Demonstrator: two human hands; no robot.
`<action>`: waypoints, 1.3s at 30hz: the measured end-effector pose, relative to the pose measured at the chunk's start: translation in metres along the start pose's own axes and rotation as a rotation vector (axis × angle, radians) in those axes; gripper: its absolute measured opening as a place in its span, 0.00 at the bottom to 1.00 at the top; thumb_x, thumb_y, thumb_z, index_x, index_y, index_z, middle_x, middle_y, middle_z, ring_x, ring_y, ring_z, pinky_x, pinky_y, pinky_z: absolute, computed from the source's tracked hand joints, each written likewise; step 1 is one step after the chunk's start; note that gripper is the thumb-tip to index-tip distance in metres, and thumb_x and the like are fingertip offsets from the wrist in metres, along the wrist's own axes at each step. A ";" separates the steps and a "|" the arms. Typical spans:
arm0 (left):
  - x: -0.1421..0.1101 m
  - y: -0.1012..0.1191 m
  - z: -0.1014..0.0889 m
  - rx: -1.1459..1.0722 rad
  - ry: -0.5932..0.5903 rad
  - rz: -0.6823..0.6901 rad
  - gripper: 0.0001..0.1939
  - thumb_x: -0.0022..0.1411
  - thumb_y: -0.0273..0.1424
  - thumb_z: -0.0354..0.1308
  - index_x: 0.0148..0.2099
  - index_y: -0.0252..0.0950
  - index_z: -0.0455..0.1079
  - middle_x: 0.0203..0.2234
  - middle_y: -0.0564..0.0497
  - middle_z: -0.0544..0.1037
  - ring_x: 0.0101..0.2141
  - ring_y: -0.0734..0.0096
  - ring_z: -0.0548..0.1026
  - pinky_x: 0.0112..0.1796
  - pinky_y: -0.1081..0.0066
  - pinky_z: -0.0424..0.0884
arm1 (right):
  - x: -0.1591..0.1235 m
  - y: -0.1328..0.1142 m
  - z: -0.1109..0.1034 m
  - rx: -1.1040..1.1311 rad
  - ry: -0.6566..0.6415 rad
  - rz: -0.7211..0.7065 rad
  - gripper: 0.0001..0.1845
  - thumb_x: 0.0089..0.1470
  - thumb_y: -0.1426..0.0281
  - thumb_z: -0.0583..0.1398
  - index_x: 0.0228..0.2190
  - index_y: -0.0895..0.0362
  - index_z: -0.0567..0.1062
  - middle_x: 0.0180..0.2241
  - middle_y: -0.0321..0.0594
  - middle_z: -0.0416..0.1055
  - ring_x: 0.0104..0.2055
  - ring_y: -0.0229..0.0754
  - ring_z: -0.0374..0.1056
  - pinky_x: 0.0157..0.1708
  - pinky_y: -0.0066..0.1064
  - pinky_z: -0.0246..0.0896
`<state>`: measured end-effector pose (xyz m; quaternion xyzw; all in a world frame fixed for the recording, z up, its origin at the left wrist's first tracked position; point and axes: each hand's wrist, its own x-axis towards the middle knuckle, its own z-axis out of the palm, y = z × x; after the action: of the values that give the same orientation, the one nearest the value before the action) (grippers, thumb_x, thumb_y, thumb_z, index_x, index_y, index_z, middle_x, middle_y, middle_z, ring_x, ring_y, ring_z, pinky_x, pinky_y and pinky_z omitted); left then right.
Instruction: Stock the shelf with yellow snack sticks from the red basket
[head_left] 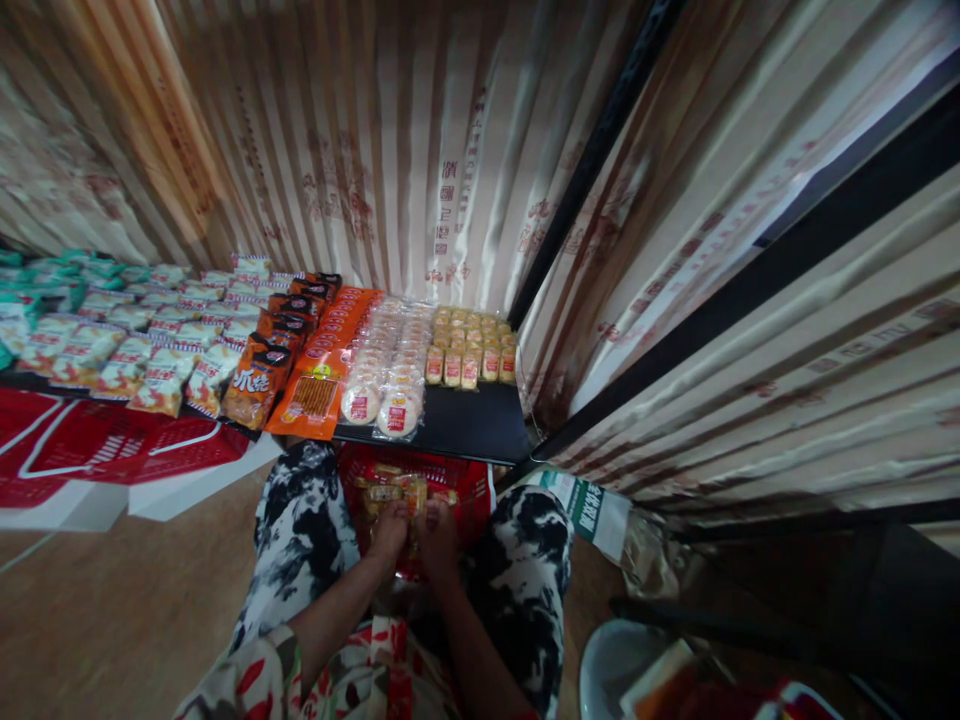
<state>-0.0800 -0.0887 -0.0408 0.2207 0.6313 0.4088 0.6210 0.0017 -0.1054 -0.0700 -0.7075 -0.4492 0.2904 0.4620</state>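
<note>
A red plastic basket (480, 492) sits between my knees, below the edge of the black shelf. Several small snack packets in clear and yellow wrapping (384, 492) lie inside it. Over the basket my left hand (390, 530) is closed, its fingertips pinching a small yellow snack packet (415, 496). Close beside it, my right hand (438, 535) is also closed, with its fingers at the same packet's other side. My fingers partly cover the packet's lower end.
The black shelf (472, 422) carries rows of yellow snack packets (469, 365), round wrapped cakes (397, 410), orange bags (307, 395) and white snack bags (161, 375). Pleated curtain (405, 150) hangs behind. Red baskets (135, 445) stand left. A white basin (611, 665) is at lower right.
</note>
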 end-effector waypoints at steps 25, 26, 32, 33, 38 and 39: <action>-0.049 0.054 0.030 -0.190 -0.254 -0.055 0.14 0.41 0.26 0.56 0.34 0.34 0.71 0.27 0.51 0.78 0.28 0.71 0.75 0.31 0.74 0.66 | 0.006 -0.067 -0.054 -0.060 0.013 -0.163 0.10 0.51 0.66 0.54 0.33 0.55 0.72 0.37 0.43 0.65 0.41 0.44 0.65 0.44 0.37 0.61; -0.051 0.056 0.031 -0.203 -0.263 -0.064 0.13 0.41 0.26 0.56 0.35 0.34 0.71 0.26 0.51 0.79 0.28 0.71 0.75 0.31 0.74 0.67 | 0.006 -0.068 -0.055 -0.061 0.021 -0.166 0.10 0.52 0.65 0.54 0.32 0.55 0.72 0.37 0.43 0.66 0.41 0.44 0.65 0.44 0.37 0.61; -0.052 0.060 0.036 -0.287 -0.289 -0.089 0.10 0.42 0.25 0.57 0.32 0.34 0.70 0.24 0.52 0.78 0.26 0.73 0.75 0.29 0.76 0.67 | 0.008 -0.076 -0.061 -0.053 0.056 -0.219 0.09 0.53 0.65 0.54 0.32 0.53 0.73 0.37 0.42 0.66 0.42 0.44 0.65 0.45 0.36 0.62; -0.052 0.060 0.037 -0.297 -0.296 -0.089 0.10 0.42 0.25 0.58 0.32 0.34 0.70 0.25 0.52 0.78 0.26 0.73 0.75 0.29 0.77 0.67 | 0.009 -0.077 -0.062 -0.051 0.063 -0.227 0.10 0.53 0.65 0.54 0.32 0.53 0.73 0.37 0.43 0.66 0.42 0.44 0.65 0.44 0.36 0.62; -0.052 0.064 0.041 -0.305 -0.361 -0.040 0.09 0.43 0.27 0.58 0.32 0.34 0.70 0.26 0.51 0.78 0.28 0.74 0.75 0.30 0.77 0.68 | 0.013 -0.082 -0.066 -0.058 0.075 -0.237 0.10 0.53 0.64 0.54 0.33 0.53 0.73 0.38 0.43 0.67 0.42 0.44 0.65 0.45 0.36 0.62; -0.052 0.066 0.042 -0.299 -0.376 -0.037 0.09 0.43 0.27 0.58 0.32 0.34 0.70 0.26 0.51 0.78 0.28 0.73 0.75 0.31 0.77 0.69 | 0.014 -0.083 -0.067 -0.063 0.070 -0.236 0.10 0.54 0.64 0.54 0.33 0.53 0.73 0.38 0.43 0.67 0.42 0.44 0.65 0.45 0.36 0.62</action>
<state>-0.0480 -0.0820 0.0478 0.1867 0.4411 0.4380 0.7607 0.0328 -0.1048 0.0329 -0.6735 -0.5219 0.1946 0.4859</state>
